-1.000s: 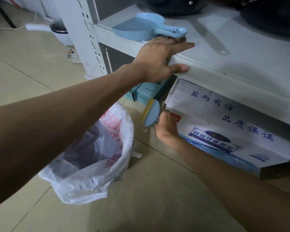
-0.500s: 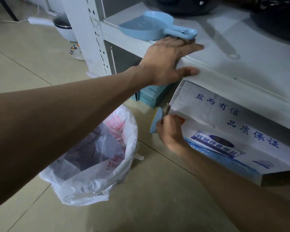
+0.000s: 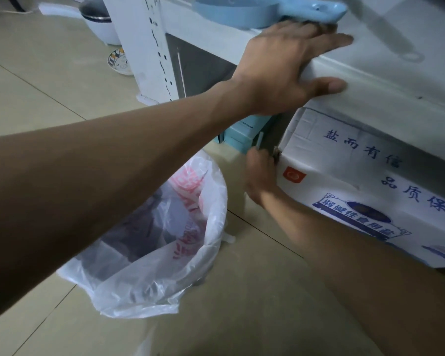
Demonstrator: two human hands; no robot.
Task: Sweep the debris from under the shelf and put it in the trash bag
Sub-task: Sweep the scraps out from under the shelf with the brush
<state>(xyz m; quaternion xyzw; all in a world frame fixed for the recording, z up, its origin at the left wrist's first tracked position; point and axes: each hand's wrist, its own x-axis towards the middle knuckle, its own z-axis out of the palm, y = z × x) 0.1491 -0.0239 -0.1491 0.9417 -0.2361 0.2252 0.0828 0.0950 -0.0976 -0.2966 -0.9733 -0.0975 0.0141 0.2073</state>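
Note:
My left hand (image 3: 280,65) clasps the front edge of the white shelf (image 3: 396,80), fingers flat on top and thumb underneath. Its fingertips touch the handle of a light blue dustpan (image 3: 237,11) lying on the shelf. Below, my right hand (image 3: 261,176) holds a small blue brush (image 3: 260,141). Only a thin edge of the brush shows, in the dark gap under the shelf beside a white carton (image 3: 370,176). A white trash bag (image 3: 216,196) stands open on the floor to the left of my right hand. I cannot see any debris.
Light blue boxes (image 3: 244,129) sit under the shelf left of the gap. The shelf's perforated white post (image 3: 149,47) stands at the corner. Behind it on the tiled floor are a white pot (image 3: 98,24) and a patterned small dish (image 3: 120,61).
My right hand has pushed the brush from in front of the carton into the gap under the shelf, so most of it is now hidden. My left hand has stayed on the shelf edge.

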